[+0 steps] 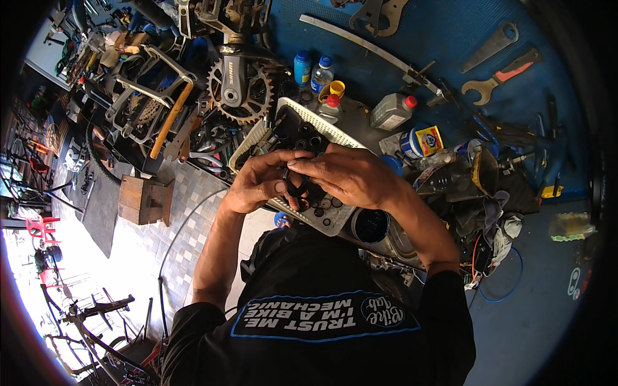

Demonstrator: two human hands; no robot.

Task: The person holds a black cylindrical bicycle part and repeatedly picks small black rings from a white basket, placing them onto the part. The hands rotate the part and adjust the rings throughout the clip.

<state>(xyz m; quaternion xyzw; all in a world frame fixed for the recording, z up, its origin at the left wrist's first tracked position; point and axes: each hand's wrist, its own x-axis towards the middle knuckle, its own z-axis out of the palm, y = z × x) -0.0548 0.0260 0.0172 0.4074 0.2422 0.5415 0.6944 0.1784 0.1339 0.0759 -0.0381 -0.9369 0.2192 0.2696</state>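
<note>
Both hands meet above a cream plastic basket [328, 125] holding several small dark rings and round parts. My left hand [254, 183] has its thumb and fingers curled round a small dark ring-shaped part [295, 188], whose exact kind I cannot make out. From the other side my right hand [357, 175] reaches over, its fingers bent and pressed together onto the same part. The fingers hide much of the ring. Loose black rings [327, 203] lie in the basket just below my hands.
Beyond the basket stand a blue bottle [302, 68], a clear bottle [322, 74] and a grey bottle with a red cap [393, 111]. A crank with a chainring [237, 90] hangs at the upper left. Near my right forearm is an open dark container [371, 226].
</note>
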